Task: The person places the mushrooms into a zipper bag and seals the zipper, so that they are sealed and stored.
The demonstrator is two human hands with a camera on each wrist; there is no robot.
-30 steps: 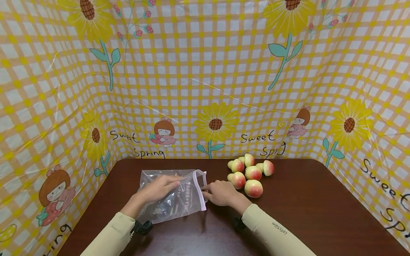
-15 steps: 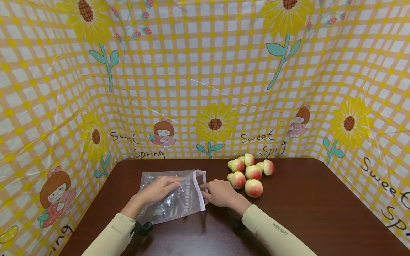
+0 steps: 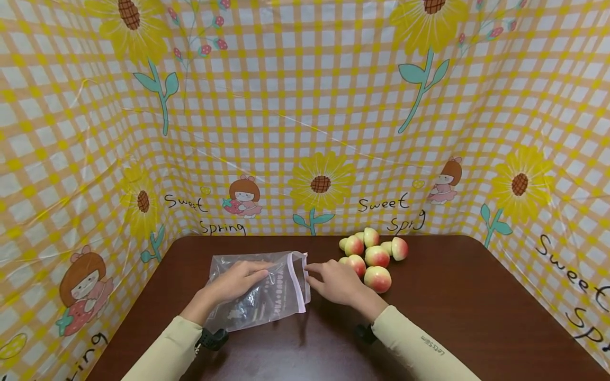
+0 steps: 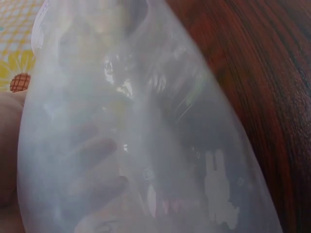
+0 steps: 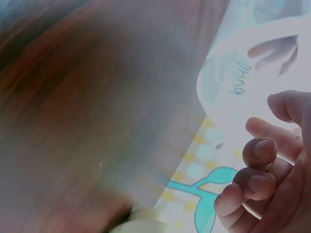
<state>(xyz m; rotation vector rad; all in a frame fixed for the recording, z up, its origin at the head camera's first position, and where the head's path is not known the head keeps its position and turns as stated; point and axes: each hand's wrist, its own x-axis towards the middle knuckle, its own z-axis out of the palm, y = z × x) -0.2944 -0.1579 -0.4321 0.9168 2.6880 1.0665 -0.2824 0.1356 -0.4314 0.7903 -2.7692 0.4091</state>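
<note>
A clear plastic bag with pale lilac bands along its mouth is in the middle of the head view, its mouth gaping to the right. My left hand grips the bag from above. In the left wrist view the plastic fills most of the picture, and fingers show dimly through it. My right hand is at the mouth, index finger and thumb apart. Its fingers curl loosely around nothing in the right wrist view; whether the index fingertip touches the rim I cannot tell.
Several glossy red-and-yellow, mushroom-shaped pieces lie just beyond my right hand. Everything stands on a dark brown table. A checked sunflower cloth walls in the back and both sides.
My right hand has drawn back to the right, its fingers now out at the rim rather than inside the mouth. The left hand and the mushroom-shaped pieces have stayed in place.
</note>
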